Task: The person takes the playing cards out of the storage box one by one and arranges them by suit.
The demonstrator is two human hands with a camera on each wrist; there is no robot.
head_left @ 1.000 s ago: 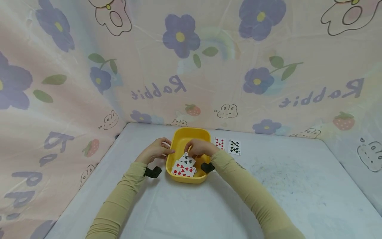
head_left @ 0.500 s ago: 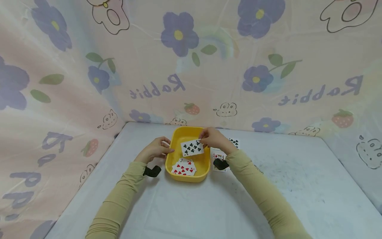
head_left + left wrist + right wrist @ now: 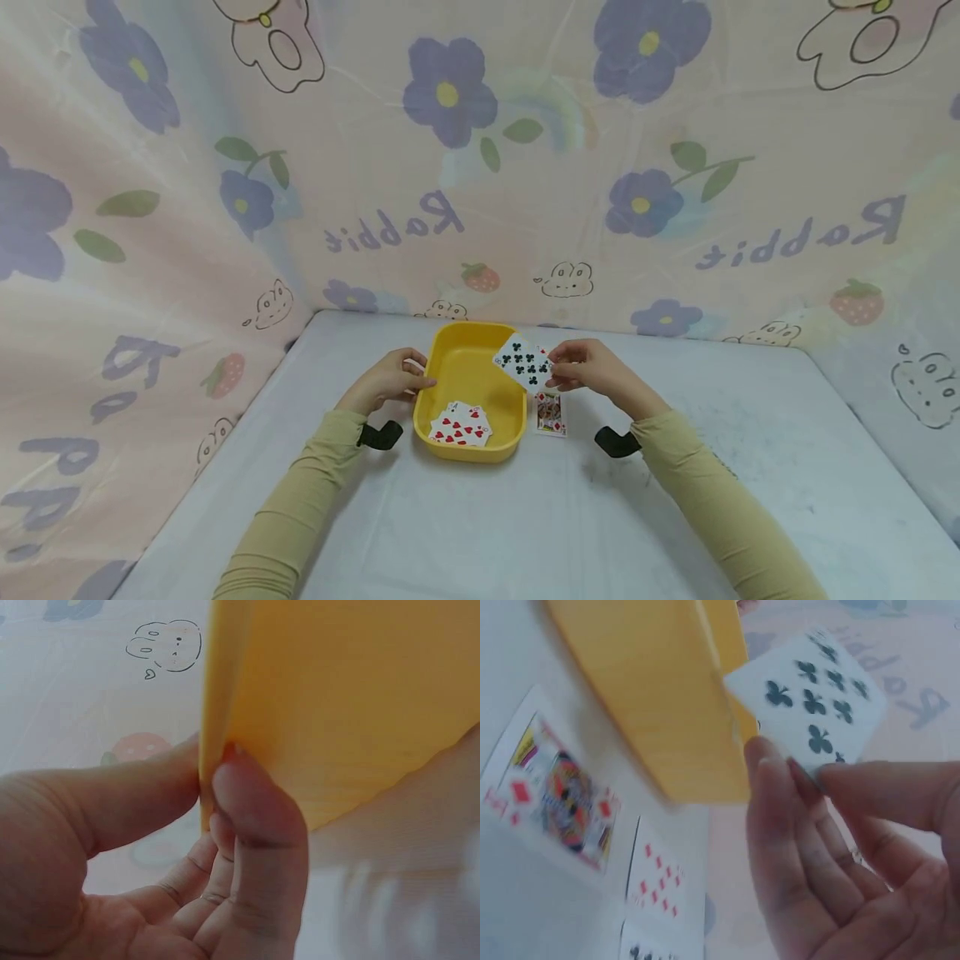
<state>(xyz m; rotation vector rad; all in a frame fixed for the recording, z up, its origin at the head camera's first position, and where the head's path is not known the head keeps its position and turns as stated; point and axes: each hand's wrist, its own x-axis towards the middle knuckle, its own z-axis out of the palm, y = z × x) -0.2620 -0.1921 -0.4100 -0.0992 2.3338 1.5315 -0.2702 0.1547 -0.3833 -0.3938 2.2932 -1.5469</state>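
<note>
My right hand (image 3: 600,371) pinches a clubs playing card (image 3: 522,362) between thumb and fingers, held tilted over the right rim of a yellow plastic tray (image 3: 468,362). In the right wrist view the card (image 3: 817,701) stands face out above the fingertips. On the tray's left side, my left hand (image 3: 386,382) grips the wall. The left wrist view has its thumb and index finger pinching the yellow wall (image 3: 219,690). Several overlapping playing cards (image 3: 459,427), a hearts card on top, lie face up at the tray's near end.
A face card of diamonds (image 3: 551,414) lies on the white table (image 3: 480,533) right of the tray. Beyond it in the right wrist view are another diamonds card (image 3: 658,883) and part of a clubs card (image 3: 646,951). A patterned curtain (image 3: 360,167) borders the table behind.
My right hand has reached into the tray, picked up the clubs card and carried it right to the tray's rim. My left hand has stayed at the tray's left wall.
</note>
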